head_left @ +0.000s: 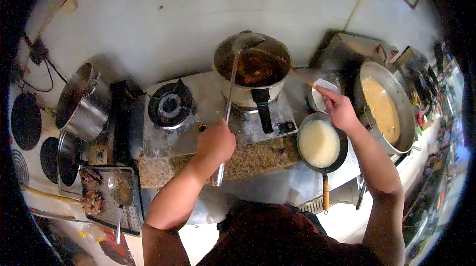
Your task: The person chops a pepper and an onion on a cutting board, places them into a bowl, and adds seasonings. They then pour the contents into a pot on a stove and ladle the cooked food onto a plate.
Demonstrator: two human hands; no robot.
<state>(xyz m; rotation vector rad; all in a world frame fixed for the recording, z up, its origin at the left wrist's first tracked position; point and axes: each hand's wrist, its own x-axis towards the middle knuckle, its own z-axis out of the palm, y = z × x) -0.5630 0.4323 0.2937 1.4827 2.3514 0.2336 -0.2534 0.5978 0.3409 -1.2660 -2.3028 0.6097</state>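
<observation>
My left hand is closed round the long metal handle of a ladle. The ladle's bowl is above the rim of a metal pot, which stands on the right burner with its black handle towards me. Dark reddish-brown food lies inside the pot. Thin wooden chopsticks are gripped in my right hand, their tips reaching the pot's right rim. Just behind that hand is a white bowl. A small pan holding a pale, creamy mass sits below it.
A bare burner is at the stove's left. Further left are a tall pot and a tray with dark meat pieces and a strainer. On the right, a wide pan holds tan food. The wall rises behind the stove.
</observation>
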